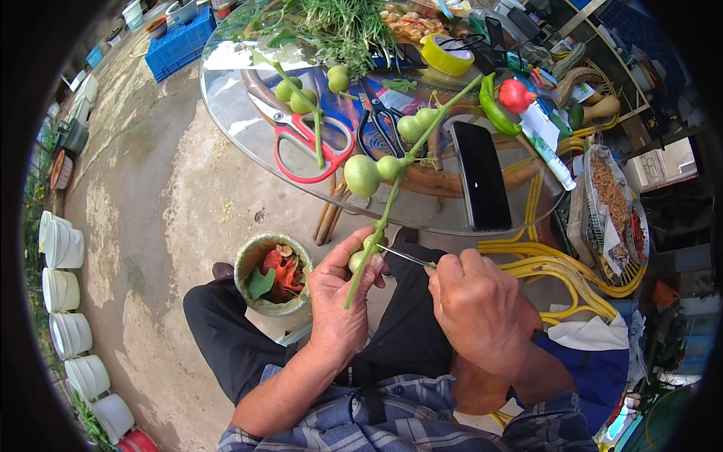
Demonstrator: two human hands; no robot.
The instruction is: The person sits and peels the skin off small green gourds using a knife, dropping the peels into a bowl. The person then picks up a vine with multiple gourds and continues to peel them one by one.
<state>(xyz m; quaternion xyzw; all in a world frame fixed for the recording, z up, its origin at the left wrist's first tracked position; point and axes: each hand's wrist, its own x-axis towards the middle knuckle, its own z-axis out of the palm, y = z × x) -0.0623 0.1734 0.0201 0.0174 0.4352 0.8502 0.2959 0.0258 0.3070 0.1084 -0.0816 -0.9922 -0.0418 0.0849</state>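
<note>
My left hand (344,288) grips the lower end of a green vine stem (388,206), which slants up and right over the glass table. Small bottle gourds hang along it: a double-bulbed gourd (364,175) midway, another gourd (415,127) higher up, and a small one (357,260) between my left fingers. My right hand (477,305) is closed around a tool whose thin metal blade (405,256) reaches the stem beside my left thumb. My fist hides the handle. Another cut vine piece with gourds (302,100) lies on the table.
Red-handled scissors (313,144), black-handled scissors (381,121), a phone (480,175), yellow tape (447,55), a green pepper (496,107) and a pomegranate (515,96) lie on the glass table (248,147). A bin (245,254) with scraps stands by my left knee. White buckets (65,248) line the left.
</note>
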